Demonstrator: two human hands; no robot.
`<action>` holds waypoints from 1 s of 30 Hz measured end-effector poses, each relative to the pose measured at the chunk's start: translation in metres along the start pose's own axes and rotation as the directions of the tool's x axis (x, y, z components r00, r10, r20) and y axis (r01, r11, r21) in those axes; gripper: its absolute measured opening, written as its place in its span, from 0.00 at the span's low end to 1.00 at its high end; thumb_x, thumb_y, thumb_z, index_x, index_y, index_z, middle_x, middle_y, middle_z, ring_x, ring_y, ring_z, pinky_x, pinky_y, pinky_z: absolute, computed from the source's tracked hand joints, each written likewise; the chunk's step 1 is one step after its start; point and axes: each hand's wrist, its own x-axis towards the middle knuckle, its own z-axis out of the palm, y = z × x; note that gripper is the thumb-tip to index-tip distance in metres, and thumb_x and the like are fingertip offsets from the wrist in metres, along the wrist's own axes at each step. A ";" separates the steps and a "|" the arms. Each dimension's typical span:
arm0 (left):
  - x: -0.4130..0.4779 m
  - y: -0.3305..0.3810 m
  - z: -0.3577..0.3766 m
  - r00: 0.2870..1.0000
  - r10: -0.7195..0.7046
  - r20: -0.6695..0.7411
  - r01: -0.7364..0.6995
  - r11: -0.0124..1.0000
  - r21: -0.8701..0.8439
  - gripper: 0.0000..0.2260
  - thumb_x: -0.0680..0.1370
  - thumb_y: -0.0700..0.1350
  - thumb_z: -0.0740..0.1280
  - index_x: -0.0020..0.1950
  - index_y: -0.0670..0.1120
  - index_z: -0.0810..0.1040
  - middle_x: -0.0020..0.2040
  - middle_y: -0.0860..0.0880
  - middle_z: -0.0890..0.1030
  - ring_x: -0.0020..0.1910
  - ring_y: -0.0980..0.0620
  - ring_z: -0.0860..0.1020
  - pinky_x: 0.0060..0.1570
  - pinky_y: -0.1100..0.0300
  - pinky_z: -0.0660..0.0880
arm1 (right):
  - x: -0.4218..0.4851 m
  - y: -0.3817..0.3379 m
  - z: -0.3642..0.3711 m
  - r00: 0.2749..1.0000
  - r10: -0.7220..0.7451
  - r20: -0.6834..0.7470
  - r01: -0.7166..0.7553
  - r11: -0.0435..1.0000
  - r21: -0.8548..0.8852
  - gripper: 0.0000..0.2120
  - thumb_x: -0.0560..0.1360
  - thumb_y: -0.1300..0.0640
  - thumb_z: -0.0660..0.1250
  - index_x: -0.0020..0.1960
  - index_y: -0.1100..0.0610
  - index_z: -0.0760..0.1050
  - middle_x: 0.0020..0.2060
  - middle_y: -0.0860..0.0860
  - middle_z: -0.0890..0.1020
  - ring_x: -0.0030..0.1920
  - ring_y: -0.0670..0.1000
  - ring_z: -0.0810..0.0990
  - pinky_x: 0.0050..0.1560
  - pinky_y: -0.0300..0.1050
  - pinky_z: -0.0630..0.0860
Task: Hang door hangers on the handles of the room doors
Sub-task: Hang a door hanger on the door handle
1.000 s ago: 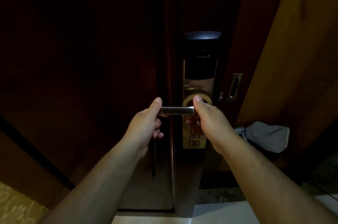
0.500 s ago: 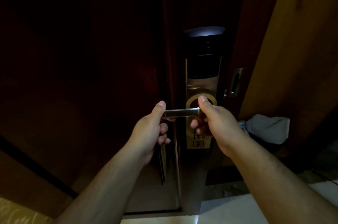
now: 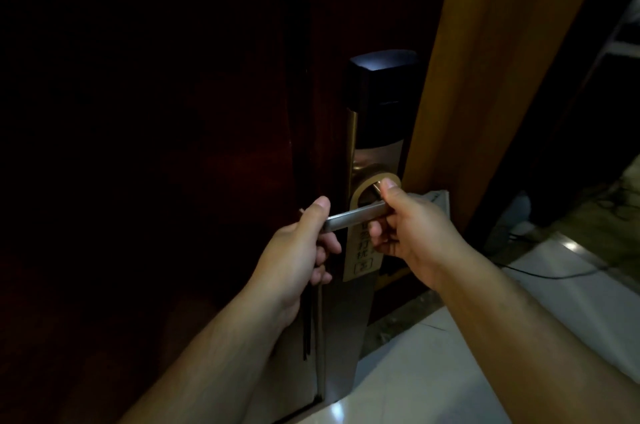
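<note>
A tan door hanger (image 3: 361,252) with dark printed characters hangs by its ring on the silver lever handle (image 3: 353,215) of a dark wooden door (image 3: 173,146). My left hand (image 3: 301,247) grips the free end of the handle, which slopes down to the left. My right hand (image 3: 412,226) pinches the hanger near its ring, thumb on top and fingers over the card's face. Above the handle sits the lock body (image 3: 377,94), black on top and gold below.
A lighter wooden door frame (image 3: 485,77) rises just right of the lock. Behind my right hand a pale cloth bundle (image 3: 439,201) lies low by the frame. A thin black cable (image 3: 540,273) runs over the glossy pale floor tiles (image 3: 450,371).
Both hands keep their holds. The handle's free end has tipped downward a little. The view has moved closer, and the door frame now hides the strike plate.
</note>
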 end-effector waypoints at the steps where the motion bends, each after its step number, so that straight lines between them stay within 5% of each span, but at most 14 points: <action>1: -0.001 0.000 -0.001 1.000 0.012 0.015 -0.012 1.000 0.009 0.25 0.78 0.65 0.59 0.38 0.45 0.79 0.28 0.53 0.69 0.25 0.57 0.69 0.40 0.54 0.74 | -0.002 0.000 0.002 1.000 0.008 -0.017 -0.008 1.000 -0.001 0.18 0.81 0.42 0.57 0.48 0.55 0.76 0.30 0.50 0.77 0.37 0.51 0.76 0.50 0.51 0.75; 30: -0.148 -0.019 -0.022 0.890 -0.064 0.451 0.012 0.993 0.118 0.25 0.78 0.66 0.57 0.42 0.46 0.80 0.29 0.53 0.69 0.26 0.56 0.66 0.38 0.55 0.71 | -0.192 0.044 0.036 0.868 -0.034 -0.496 0.063 0.997 0.042 0.18 0.80 0.42 0.58 0.46 0.55 0.77 0.28 0.48 0.77 0.34 0.49 0.77 0.48 0.53 0.76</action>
